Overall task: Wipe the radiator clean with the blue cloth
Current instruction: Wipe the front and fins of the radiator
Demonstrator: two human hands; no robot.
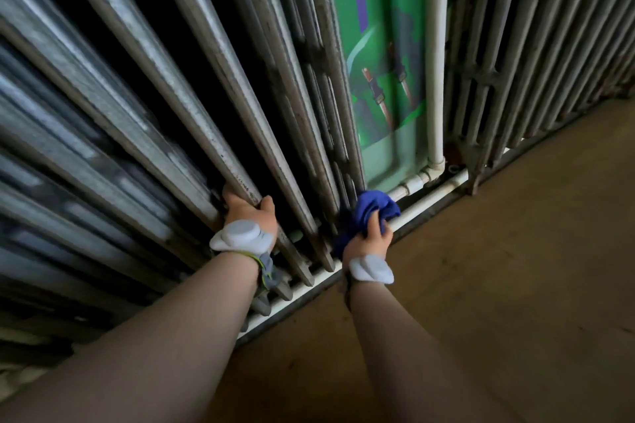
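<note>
At the radiator's (206, 86) foot, the left hand (249, 216) is curling round a column, while the right hand (367, 239) is bunching the cloth (372, 211) against the rightmost columns. Loose folds risk snagging between columns.

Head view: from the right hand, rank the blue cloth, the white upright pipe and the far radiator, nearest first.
1. Blue cloth: bunched in the right hand itself, at the near radiator's foot.
2. White upright pipe: beyond the hand, against the green wall.
3. Far radiator: right of the pipe.
</note>
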